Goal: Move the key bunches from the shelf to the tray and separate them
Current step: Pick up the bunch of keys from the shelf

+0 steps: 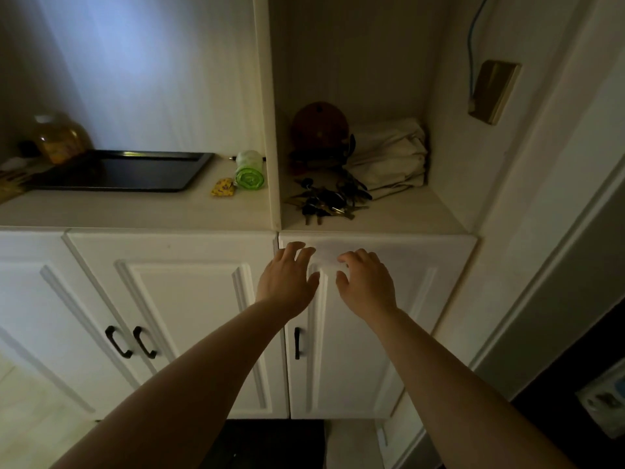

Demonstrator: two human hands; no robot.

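Observation:
A tangled pile of key bunches (326, 201) with dark heads and metal blades lies near the front of the right shelf niche (406, 214). A black tray (118, 170) lies on the counter in the left niche, with nothing visible in it. My left hand (287, 282) and my right hand (367, 282) are stretched out side by side in front of the cabinet door, just below the shelf edge and the keys. Both hands hold nothing and their fingers are spread.
Behind the keys sit a brown round object (319, 126) and a folded cream cloth (389, 157). A green bag roll (249, 170) and a small yellow pouch (222, 187) lie right of the tray; a yellow bottle (59, 137) stands behind it. An upright panel (267, 113) divides the niches.

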